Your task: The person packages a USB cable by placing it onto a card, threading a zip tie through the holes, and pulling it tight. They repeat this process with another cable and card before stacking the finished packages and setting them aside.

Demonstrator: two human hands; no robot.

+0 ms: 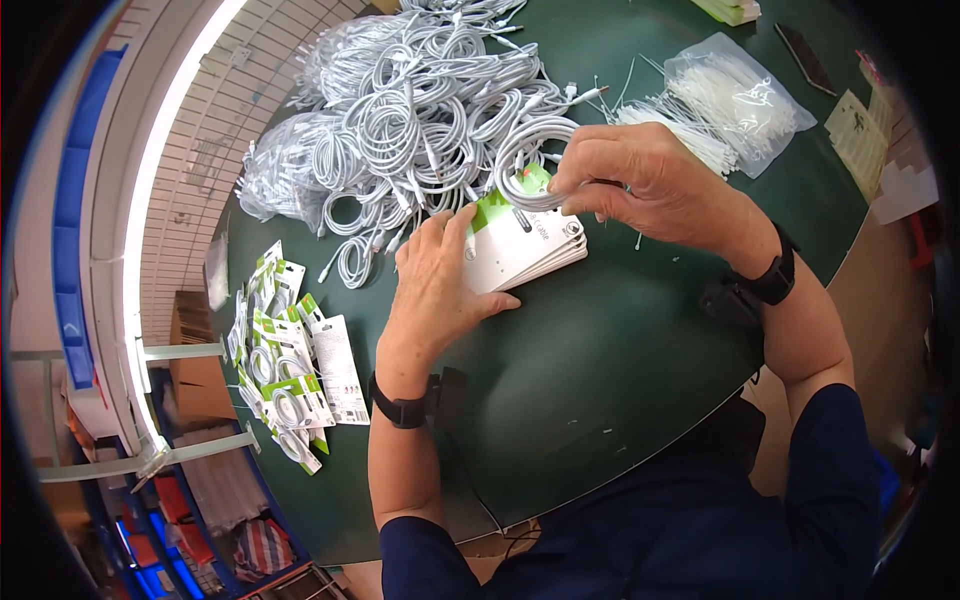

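The person's short-sleeved navy shirt lies nearest, with bare forearms reaching over a dark green bench. A black strap circles each wrist. The left hand is spread rather than closed, its fingers against the left side of a stack of white-and-green packaging cards and its thumb stretched out near the lower edge. The right hand pinches a coiled pale-grey cable between thumb and fingers. That coil is at the stack's upper edge, partly over the cards; whether it touches them cannot be told. Beyond sits a large heap of similar coiled cables. Carded cables lie piled to the left, and a clear bag of white cable ties lies at the upper right.
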